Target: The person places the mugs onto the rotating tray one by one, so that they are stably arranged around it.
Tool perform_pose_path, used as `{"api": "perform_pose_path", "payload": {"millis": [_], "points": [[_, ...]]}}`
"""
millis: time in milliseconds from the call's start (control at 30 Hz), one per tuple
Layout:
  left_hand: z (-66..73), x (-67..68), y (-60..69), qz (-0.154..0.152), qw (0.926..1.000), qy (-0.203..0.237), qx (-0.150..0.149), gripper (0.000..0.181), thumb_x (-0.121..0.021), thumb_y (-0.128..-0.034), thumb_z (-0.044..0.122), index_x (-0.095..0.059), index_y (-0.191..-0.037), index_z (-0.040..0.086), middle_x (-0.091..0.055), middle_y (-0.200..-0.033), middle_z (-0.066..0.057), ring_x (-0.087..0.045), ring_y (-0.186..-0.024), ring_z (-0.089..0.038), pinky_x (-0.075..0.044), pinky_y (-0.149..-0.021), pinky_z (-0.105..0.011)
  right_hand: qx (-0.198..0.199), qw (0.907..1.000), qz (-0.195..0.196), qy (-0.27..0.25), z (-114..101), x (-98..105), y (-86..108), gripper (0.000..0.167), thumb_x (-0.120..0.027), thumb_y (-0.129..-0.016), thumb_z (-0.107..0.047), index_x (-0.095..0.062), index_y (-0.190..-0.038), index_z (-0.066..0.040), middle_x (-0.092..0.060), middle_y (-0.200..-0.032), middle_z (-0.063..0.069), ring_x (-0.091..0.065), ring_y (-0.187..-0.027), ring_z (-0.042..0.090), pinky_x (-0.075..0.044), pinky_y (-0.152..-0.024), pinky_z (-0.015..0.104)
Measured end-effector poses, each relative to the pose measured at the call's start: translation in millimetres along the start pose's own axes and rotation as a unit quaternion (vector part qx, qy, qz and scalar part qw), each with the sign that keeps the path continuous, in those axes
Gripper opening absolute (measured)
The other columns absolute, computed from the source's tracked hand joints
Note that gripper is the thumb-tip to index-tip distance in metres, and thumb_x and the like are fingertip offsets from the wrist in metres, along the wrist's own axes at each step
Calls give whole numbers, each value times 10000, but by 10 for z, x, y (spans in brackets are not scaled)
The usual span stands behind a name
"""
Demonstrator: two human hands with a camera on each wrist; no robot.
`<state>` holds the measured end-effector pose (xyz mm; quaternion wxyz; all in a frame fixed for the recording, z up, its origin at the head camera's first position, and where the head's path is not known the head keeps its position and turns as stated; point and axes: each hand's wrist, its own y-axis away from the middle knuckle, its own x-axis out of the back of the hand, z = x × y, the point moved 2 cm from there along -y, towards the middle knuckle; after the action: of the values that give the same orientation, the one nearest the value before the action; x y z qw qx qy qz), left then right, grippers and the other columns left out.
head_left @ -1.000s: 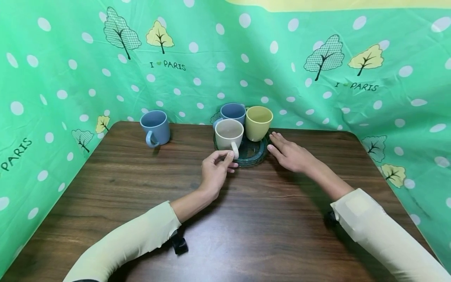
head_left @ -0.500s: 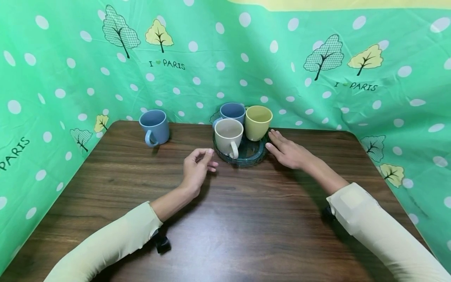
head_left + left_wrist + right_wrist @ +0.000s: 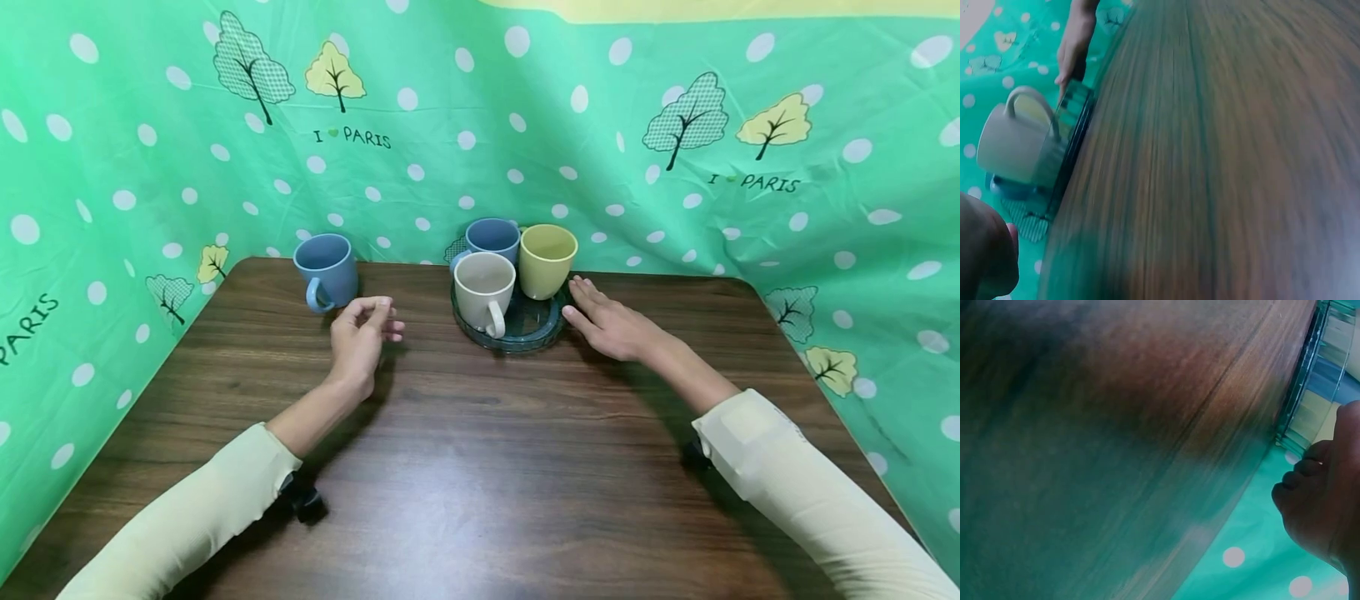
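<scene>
Three mugs stand upright in a round, clear dark-teal glass tray (image 3: 519, 343): a white mug (image 3: 477, 292) in front, a blue mug (image 3: 492, 237) behind it and a yellow mug (image 3: 550, 265) at the right. Another blue mug (image 3: 330, 271) stands on the table farther left, its handle toward me. Just right of and in front of that mug is my left hand (image 3: 358, 343), its fingers loosely bent around nothing. My right hand (image 3: 613, 323), fingers extended, lies at the tray's right rim. The right wrist view shows its fingertips (image 3: 1317, 451) close against the glass side.
The brown wood-grain table (image 3: 480, 475) runs back to a green dotted curtain (image 3: 450, 108) close behind the tray and mugs. Bare tabletop lies between the lone blue mug and the tray, and across the front.
My left hand has let go of the white mug's handle and moved left, away from the tray toward the lone blue mug. My right hand has stayed at the tray's rim.
</scene>
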<state>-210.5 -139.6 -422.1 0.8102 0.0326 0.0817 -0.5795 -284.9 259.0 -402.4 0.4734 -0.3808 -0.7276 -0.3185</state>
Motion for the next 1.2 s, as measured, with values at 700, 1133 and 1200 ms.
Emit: {"api": "perform_pose_path", "payload": {"millis": [700, 1133, 1200], "points": [[129, 513, -186, 611, 9973, -93, -385, 213, -689, -1144, 170, -693, -1201, -35, -730, -912, 23, -769, -773, -103, -654, -711, -212, 59, 9999, 139, 78, -34, -7, 49, 782, -284, -1242, -519, -132, -1785, 23, -87, -1879, 283, -99, -1763, 478, -180, -1424, 671], [208, 699, -269, 977, 9934, 95, -600, 61, -716, -1122, 128, -708, -1112, 68, -694, -918, 1, -757, -717, -78, -630, -647, -201, 47, 9999, 48, -84, -8, -59, 113, 783, -287, -1241, -530, -101, -1796, -10, -55, -1891, 256, -74, -1770, 462, -167, -1428, 673], [213, 738, -291, 1036, 9926, 131, -616, 60, -722, -1117, 124, -709, -1109, 65, -681, -926, -2, -744, -704, -65, -623, -636, -195, 52, 9999, 46, -103, -4, -58, 120, 782, -291, -1241, -531, -102, -1798, -16, -54, -1893, 250, -73, -1771, 460, -167, -1427, 674]]}}
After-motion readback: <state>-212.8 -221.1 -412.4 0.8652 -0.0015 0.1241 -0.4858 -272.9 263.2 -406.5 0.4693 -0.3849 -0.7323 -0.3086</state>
